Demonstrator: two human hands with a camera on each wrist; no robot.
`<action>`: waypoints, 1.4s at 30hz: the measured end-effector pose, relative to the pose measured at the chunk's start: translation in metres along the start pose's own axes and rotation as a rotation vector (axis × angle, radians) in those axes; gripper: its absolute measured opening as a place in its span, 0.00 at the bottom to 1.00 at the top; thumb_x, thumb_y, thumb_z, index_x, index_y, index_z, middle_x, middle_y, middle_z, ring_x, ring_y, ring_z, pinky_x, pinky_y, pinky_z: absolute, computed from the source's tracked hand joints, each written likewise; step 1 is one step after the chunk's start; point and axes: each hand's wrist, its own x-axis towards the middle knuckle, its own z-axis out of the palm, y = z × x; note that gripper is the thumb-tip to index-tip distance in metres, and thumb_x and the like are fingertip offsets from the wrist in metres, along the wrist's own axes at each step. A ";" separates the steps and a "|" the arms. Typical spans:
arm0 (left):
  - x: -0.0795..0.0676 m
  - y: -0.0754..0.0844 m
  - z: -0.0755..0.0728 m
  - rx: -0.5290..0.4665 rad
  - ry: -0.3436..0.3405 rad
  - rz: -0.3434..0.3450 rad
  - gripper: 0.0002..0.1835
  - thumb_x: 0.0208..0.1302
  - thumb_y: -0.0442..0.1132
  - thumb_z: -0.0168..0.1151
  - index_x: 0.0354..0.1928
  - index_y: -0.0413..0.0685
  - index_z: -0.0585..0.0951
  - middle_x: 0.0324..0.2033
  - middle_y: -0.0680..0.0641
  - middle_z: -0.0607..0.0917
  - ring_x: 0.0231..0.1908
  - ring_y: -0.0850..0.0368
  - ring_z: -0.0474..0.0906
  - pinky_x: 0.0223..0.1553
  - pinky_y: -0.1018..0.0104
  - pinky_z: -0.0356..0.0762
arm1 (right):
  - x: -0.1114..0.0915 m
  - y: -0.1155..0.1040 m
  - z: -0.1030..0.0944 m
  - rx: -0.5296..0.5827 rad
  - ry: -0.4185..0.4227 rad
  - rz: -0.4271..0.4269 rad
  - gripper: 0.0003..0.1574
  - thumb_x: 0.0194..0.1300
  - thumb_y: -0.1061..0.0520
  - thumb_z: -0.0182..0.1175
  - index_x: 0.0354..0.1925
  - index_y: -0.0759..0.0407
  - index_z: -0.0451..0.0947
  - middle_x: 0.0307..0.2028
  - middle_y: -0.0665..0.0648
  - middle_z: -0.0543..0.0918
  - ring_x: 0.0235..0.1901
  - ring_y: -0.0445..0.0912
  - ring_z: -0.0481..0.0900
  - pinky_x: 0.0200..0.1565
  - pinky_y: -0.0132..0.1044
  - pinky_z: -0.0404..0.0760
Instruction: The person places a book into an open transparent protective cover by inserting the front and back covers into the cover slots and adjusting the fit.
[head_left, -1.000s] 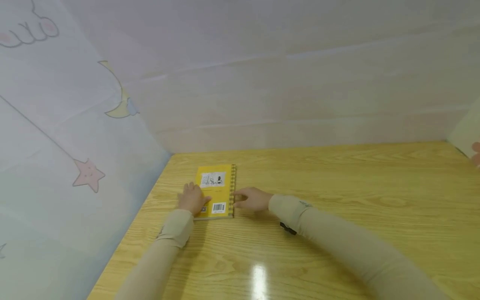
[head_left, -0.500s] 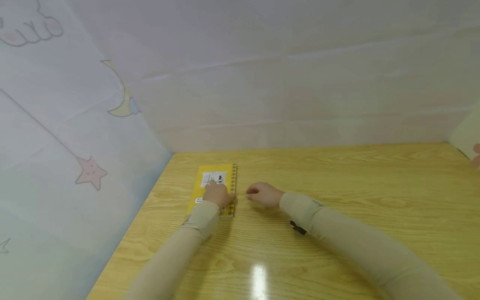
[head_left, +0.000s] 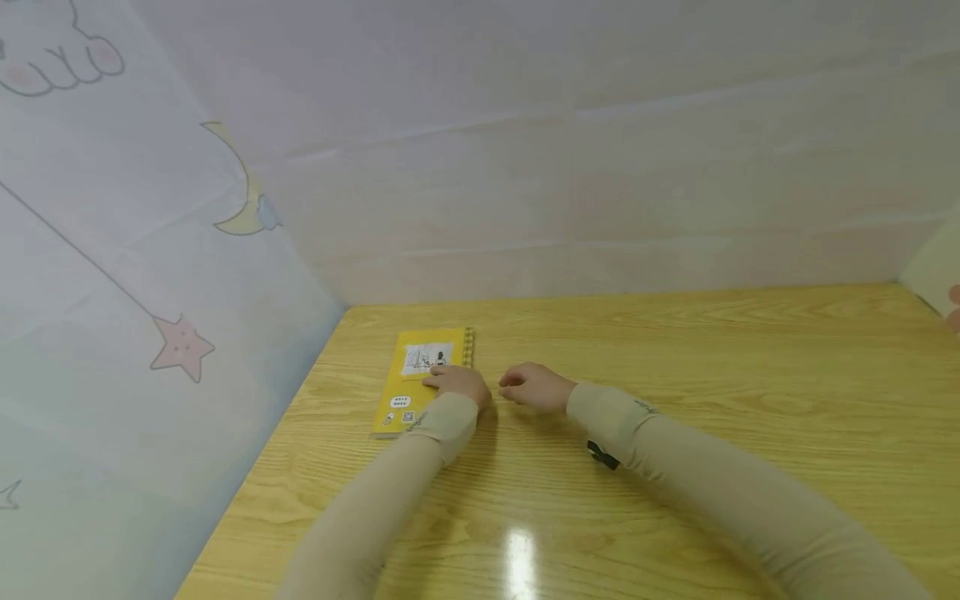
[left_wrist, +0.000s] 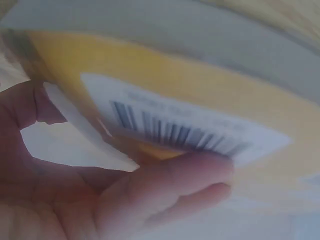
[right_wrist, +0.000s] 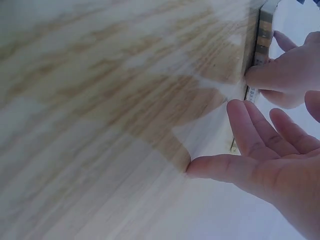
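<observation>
A yellow book [head_left: 405, 387] lies flat on the wooden table, its back cover up with a white picture panel, small printed marks and a chequered strip along the right edge. My left hand [head_left: 462, 385] rests over that right edge. Up close in the left wrist view, fairly straight fingers [left_wrist: 170, 185] lie on the cover beside the barcode [left_wrist: 180, 127], the thumb at the edge. My right hand [head_left: 536, 386] is just right of the book, holding nothing. In the right wrist view its fingers are extended and its thumb tip is at the tabletop.
The wooden table [head_left: 675, 350] extends far to the right of the book. A pale wall [head_left: 600, 208] stands behind it, and a wall with a pink star [head_left: 182, 346] borders its left side. A small black object [head_left: 602, 455] sits under the right cuff.
My left hand has moved rightward across the cover, from the book's left side to its right edge. My right hand has drawn back slightly to the right. The book has stayed in place.
</observation>
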 end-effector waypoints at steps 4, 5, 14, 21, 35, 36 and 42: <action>0.002 0.003 0.000 0.021 0.017 -0.007 0.29 0.72 0.46 0.50 0.65 0.31 0.69 0.64 0.22 0.63 0.65 0.24 0.56 0.60 0.30 0.59 | 0.000 0.001 -0.001 0.021 0.002 0.011 0.21 0.73 0.58 0.52 0.57 0.73 0.73 0.51 0.65 0.80 0.46 0.52 0.80 0.50 0.45 0.78; 0.001 0.002 -0.001 0.028 0.025 -0.003 0.27 0.73 0.44 0.49 0.65 0.30 0.70 0.64 0.22 0.63 0.65 0.24 0.57 0.60 0.30 0.59 | 0.000 0.001 -0.001 0.024 0.001 0.008 0.21 0.73 0.58 0.52 0.57 0.74 0.73 0.51 0.65 0.80 0.46 0.52 0.80 0.49 0.45 0.78; -0.011 -0.012 -0.001 -0.035 0.179 0.055 0.21 0.73 0.36 0.48 0.58 0.26 0.75 0.55 0.23 0.74 0.59 0.27 0.68 0.55 0.33 0.68 | -0.003 0.004 -0.001 0.029 0.019 -0.013 0.19 0.72 0.60 0.53 0.54 0.74 0.75 0.47 0.63 0.82 0.42 0.50 0.80 0.47 0.44 0.79; -0.028 -0.031 -0.011 -0.038 0.385 0.143 0.13 0.69 0.33 0.55 0.45 0.25 0.78 0.39 0.34 0.82 0.40 0.41 0.82 0.35 0.53 0.83 | -0.006 0.005 -0.001 0.046 0.018 -0.001 0.20 0.73 0.59 0.52 0.55 0.73 0.74 0.48 0.63 0.81 0.43 0.51 0.80 0.47 0.45 0.78; -0.040 -0.057 -0.052 -0.027 0.548 0.212 0.17 0.68 0.27 0.55 0.51 0.15 0.72 0.32 0.30 0.84 0.26 0.45 0.85 0.25 0.62 0.83 | -0.011 0.000 0.001 0.047 0.000 -0.021 0.21 0.74 0.58 0.52 0.56 0.74 0.73 0.50 0.63 0.80 0.49 0.53 0.78 0.51 0.47 0.77; -0.041 -0.058 -0.056 -0.033 0.540 0.203 0.16 0.68 0.27 0.54 0.51 0.15 0.71 0.31 0.31 0.84 0.26 0.45 0.85 0.25 0.61 0.83 | -0.011 0.000 0.001 0.044 0.001 -0.023 0.21 0.74 0.58 0.52 0.56 0.73 0.74 0.50 0.63 0.80 0.49 0.54 0.78 0.52 0.47 0.76; -0.041 -0.065 -0.072 -0.106 0.477 0.157 0.11 0.71 0.27 0.46 0.44 0.21 0.73 0.27 0.35 0.82 0.26 0.44 0.83 0.25 0.58 0.83 | -0.009 0.001 0.003 0.015 0.005 -0.048 0.19 0.73 0.58 0.52 0.54 0.72 0.76 0.50 0.63 0.81 0.54 0.56 0.76 0.55 0.49 0.74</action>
